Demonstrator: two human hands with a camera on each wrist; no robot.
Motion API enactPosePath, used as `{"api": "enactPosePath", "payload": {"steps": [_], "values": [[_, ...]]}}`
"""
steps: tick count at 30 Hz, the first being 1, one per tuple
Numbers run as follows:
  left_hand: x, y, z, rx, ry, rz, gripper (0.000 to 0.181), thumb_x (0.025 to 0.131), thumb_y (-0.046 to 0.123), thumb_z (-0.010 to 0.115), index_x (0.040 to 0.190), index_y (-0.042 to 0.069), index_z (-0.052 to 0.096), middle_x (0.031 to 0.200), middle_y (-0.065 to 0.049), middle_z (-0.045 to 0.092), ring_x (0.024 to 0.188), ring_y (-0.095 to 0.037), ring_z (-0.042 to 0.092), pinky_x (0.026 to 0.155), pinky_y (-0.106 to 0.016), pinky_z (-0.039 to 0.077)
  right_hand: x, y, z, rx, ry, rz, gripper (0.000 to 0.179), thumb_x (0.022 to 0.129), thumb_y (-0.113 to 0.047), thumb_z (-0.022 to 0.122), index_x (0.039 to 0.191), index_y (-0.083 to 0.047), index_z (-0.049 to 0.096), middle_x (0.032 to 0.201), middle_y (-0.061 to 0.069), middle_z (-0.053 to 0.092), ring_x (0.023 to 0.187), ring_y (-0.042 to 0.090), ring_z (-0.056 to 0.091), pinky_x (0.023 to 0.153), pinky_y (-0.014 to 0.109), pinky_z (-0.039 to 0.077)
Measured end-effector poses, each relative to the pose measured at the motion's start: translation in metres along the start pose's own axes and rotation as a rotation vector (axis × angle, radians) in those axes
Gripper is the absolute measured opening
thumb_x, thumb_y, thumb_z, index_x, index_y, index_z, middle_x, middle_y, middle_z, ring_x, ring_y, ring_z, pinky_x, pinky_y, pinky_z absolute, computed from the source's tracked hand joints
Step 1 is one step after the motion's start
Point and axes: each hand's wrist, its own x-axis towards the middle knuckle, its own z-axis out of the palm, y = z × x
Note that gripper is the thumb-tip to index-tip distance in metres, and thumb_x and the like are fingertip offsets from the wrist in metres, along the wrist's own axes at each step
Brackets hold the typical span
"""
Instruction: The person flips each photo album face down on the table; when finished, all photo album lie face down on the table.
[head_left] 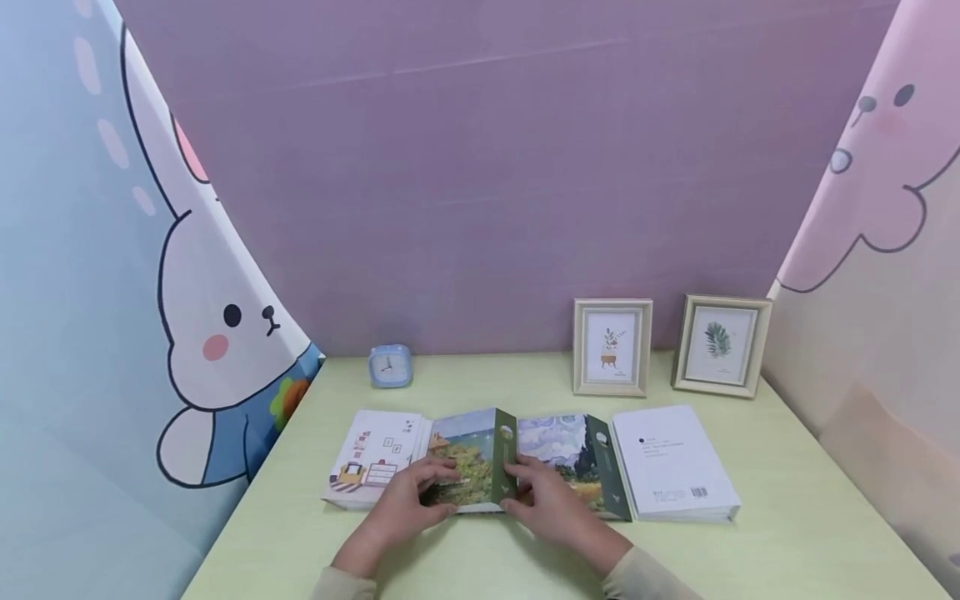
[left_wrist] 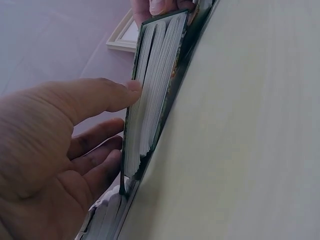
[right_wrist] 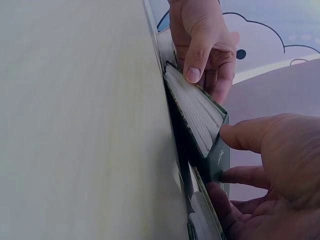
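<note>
A book with a garden-and-sea painting on its cover (head_left: 467, 454) and a dark green spine is held between both hands. It lies tilted, its spine side raised, partly over the neighbouring book. My left hand (head_left: 405, 500) grips its left side, thumb at the near edge and fingers on the cover. My right hand (head_left: 551, 504) holds the spine side, thumb at the near corner and fingers against the green spine (right_wrist: 218, 159). Beneath and right of it lies a second book with a cypress-and-field painting (head_left: 573, 450). The wrist views show the held book's page edges (left_wrist: 159, 65).
A white book with room drawings (head_left: 363, 467) lies at the left of the row, a white book with a barcode (head_left: 675, 458) at the right. Behind stand a blue clock (head_left: 390, 367) and two picture frames (head_left: 611, 390) (head_left: 712, 387) on the pale green table (head_left: 780, 533).
</note>
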Motion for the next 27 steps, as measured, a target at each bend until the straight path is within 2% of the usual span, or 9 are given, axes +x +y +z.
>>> {"api": "enactPosePath", "payload": {"steps": [9,15,27], "values": [[0.0014,-0.0002,0.0015,0.013,0.008,-0.003,0.043,0.081,0.008,0.089,0.121,0.012,0.074,0.138,-0.008,0.064,0.134,-0.034,0.056,0.116,-0.036,0.041,-0.0018,-0.0020,0.0005,-0.056,-0.006,-0.006,0.051,0.091,-0.017,0.082,0.136,0.001,0.067,0.155,0.024,0.048,0.107,0.027,0.069,0.083,0.029,0.061],[0.0013,-0.0009,0.0028,-0.013,0.007,-0.006,0.042,0.081,0.006,0.088,0.120,0.012,0.074,0.138,-0.009,0.064,0.135,-0.034,0.056,0.116,-0.039,0.041,-0.0006,0.0006,0.0016,-0.016,0.004,-0.007,0.047,0.091,-0.011,0.081,0.133,0.003,0.067,0.153,0.023,0.050,0.105,0.026,0.069,0.080,0.026,0.061],[0.0020,-0.0024,0.0036,0.014,0.003,0.009,0.040,0.083,0.008,0.087,0.121,0.013,0.074,0.139,-0.007,0.064,0.136,-0.035,0.055,0.116,-0.039,0.040,0.0014,0.0057,0.0019,0.004,-0.001,-0.010,0.044,0.091,-0.010,0.080,0.132,0.003,0.068,0.151,0.021,0.052,0.103,0.024,0.068,0.077,0.021,0.059]]}}
